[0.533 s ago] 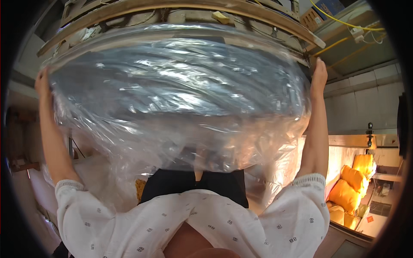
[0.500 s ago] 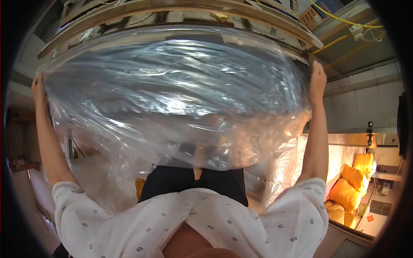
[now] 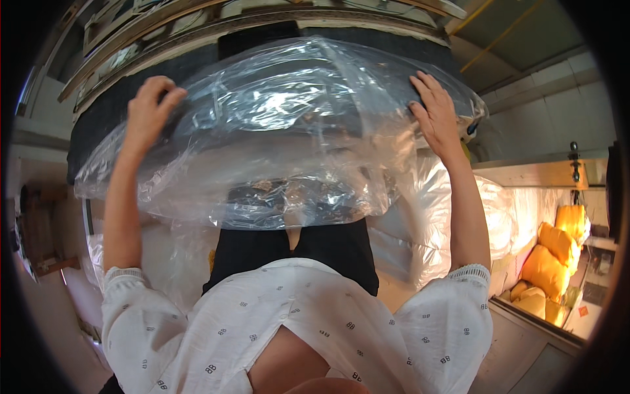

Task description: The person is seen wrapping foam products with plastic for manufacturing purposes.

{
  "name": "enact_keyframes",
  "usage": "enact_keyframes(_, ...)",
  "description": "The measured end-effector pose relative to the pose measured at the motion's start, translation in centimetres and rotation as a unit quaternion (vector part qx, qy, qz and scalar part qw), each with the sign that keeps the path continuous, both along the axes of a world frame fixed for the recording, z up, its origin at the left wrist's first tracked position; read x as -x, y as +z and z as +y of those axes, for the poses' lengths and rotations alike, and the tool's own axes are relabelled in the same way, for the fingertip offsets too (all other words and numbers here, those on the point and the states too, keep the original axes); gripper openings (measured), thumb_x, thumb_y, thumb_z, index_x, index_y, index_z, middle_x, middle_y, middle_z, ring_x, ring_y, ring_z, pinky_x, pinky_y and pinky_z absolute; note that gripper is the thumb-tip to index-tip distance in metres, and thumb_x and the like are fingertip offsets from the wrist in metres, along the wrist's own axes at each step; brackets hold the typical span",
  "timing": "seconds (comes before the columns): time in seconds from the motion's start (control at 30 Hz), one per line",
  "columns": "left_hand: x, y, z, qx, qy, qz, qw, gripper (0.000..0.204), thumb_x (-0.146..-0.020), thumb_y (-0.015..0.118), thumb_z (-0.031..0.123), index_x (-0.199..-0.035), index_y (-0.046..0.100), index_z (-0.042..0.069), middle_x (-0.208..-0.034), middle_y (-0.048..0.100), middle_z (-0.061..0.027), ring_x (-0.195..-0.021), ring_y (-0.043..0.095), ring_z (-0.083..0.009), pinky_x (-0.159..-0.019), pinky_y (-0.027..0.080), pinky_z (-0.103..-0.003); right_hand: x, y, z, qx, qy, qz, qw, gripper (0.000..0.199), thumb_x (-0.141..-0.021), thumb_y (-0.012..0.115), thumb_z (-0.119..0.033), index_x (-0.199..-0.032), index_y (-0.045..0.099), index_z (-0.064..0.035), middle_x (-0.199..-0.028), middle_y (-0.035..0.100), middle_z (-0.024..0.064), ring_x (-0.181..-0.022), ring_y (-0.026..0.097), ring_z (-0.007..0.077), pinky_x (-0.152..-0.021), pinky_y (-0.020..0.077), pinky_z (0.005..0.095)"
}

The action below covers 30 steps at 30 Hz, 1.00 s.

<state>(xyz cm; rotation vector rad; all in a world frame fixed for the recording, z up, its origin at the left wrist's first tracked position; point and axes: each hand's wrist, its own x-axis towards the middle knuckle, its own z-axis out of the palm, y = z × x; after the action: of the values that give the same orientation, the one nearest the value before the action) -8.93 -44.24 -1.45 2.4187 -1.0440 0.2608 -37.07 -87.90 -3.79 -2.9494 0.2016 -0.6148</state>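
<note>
A large clear plastic sheet or bag (image 3: 282,105), wrinkled and shiny, lies across the dark worktop (image 3: 105,108) and hangs over its near edge toward my lap. At the sheet's left side, my left hand (image 3: 149,108) has its fingers bent and its thumb apart from them, with nothing visible between. My right hand (image 3: 436,111) is over the sheet's right part, fingers spread. Whether either palm touches the plastic is hard to tell.
Wooden rails (image 3: 151,33) run along the far side of the worktop. A black flat object (image 3: 256,38) lies at its far edge. More shiny plastic (image 3: 446,223) is piled at the right, with yellow bundles (image 3: 548,262) beyond it. A wooden ledge (image 3: 531,172) juts in at the right.
My hands have come inward from the sheet's far left and right ends and opened. The plastic has sunk onto the worktop, showing more dark surface at the left and the far side.
</note>
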Motion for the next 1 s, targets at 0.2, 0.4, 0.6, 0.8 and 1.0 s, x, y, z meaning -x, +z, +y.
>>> enact_keyframes(0.2, 3.1, -1.2, 0.1, 0.185, 0.018, 0.072, 0.98, 0.011, -0.088, 0.056, 0.013, -0.088, 0.05, 0.003, -0.075, 0.048, -0.004, -0.069, 0.045, -0.0117, -0.066, 0.039, -0.022, 0.9, -0.5, -2.7, 0.005, -0.072, 0.04, 0.997, 0.049, -0.092, 0.04, -0.038, -0.137, 0.036, -0.0165, -0.144, 0.032, 0.0051, -0.134, 0.025, 0.025, -0.105, 0.0171, 0.055)
enact_keyframes(0.4, -3.0, -1.2, 17.1, 0.042, 0.107, 0.042, 0.993, 0.016, -0.088, 0.059, 0.016, -0.09, 0.054, 0.0, -0.078, 0.054, -0.0026, -0.075, 0.049, -0.0079, -0.076, 0.041, -0.021, -0.1, -1.0, 0.5, 0.033, 0.014, 0.063, 0.997, 0.049, -0.094, 0.036, -0.039, -0.138, 0.035, -0.0168, -0.144, 0.031, 0.0052, -0.135, 0.024, 0.0245, -0.107, 0.0171, 0.0513)
enact_keyframes(0.6, -4.8, 1.6, 15.9, -0.133, 0.013, 0.023, 0.991, 0.025, -0.081, 0.065, 0.021, -0.078, 0.058, -0.002, -0.069, 0.052, -0.0068, -0.067, 0.052, -0.0153, -0.088, 0.041, -0.03, -4.7, -1.6, -3.4, 0.039, -0.039, -0.005, 0.998, 0.051, -0.089, 0.046, -0.042, -0.134, 0.041, -0.0164, -0.139, 0.039, 0.0056, -0.129, 0.035, 0.0253, -0.1, 0.0285, 0.0497)
enact_keyframes(0.8, -4.7, -1.0, 7.3, 0.068, 0.031, 0.0, 0.997, 0.02, -0.083, 0.063, 0.021, -0.085, 0.058, 0.002, -0.08, 0.054, -0.0042, -0.075, 0.054, -0.0131, -0.07, 0.042, -0.025, -4.1, -1.7, -8.0, 0.09, -0.229, 0.035, 0.969, 0.051, -0.089, 0.046, -0.044, -0.13, 0.045, -0.0147, -0.139, 0.037, 0.0077, -0.127, 0.036, 0.0275, -0.099, 0.0312, 0.0421)
enact_keyframes(1.0, -1.7, 3.2, 4.7, -0.004, 0.117, 0.102, 0.988, 0.037, -0.083, 0.056, 0.038, -0.081, 0.062, 0.001, -0.072, 0.062, -0.0127, -0.07, 0.06, -0.0228, -0.064, 0.045, -0.034, -7.0, 4.4, 8.7, -0.082, 0.042, -0.069, 0.993, 0.018, -0.086, 0.057, -0.023, -0.085, 0.063, -0.0057, -0.092, 0.057, 0.0095, -0.088, 0.052, 0.0253, -0.079, 0.0404, 0.0339)
